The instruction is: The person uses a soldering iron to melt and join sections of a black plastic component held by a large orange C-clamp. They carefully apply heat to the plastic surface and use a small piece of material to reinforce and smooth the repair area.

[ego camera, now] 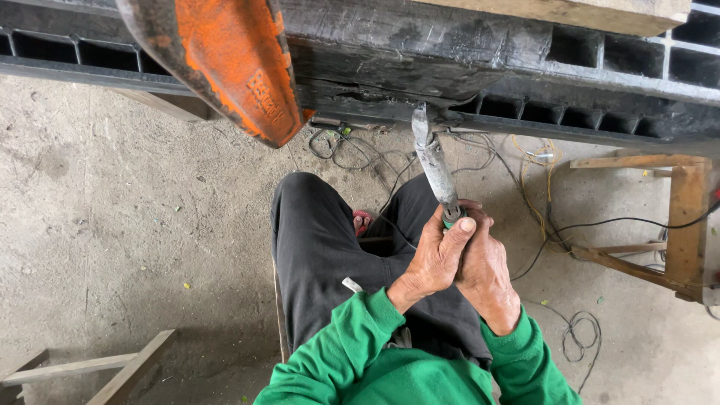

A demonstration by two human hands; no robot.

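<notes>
Green sleeves (352, 360) at bottom of view, nearest the lens; person seated, black trousers (322, 247) over the knees. Both hands meet just above the lap. Left hand (435, 259) wrapped around the lower end of a long grey metal tool (435, 169), its fingers (459, 229) curled closed on a green-banded grip, index finger laid up along it. Right hand (486, 270) pressed against the left from the other side, fingers also closed round the same grip, though most are hidden behind the left hand. Tool shaft runs up and slightly left from the fingers; its flattened tip reaches the lower edge of a dark, scorched-looking beam (465, 52) well above the fingers — cannot tell whether tip touches it. Up-left of the fingers, an orange-painted metal piece with a black worn rim (225, 60) hangs down from the beam. Beyond the fingertips on the concrete floor (112, 225), a tangle of thin black and yellow wires (525, 172). Right of the fingers, a rough wooden stand (675, 217), a black cable crossing it. Far down-left of the fingers, wooden slats (97, 367) on the floor.
</notes>
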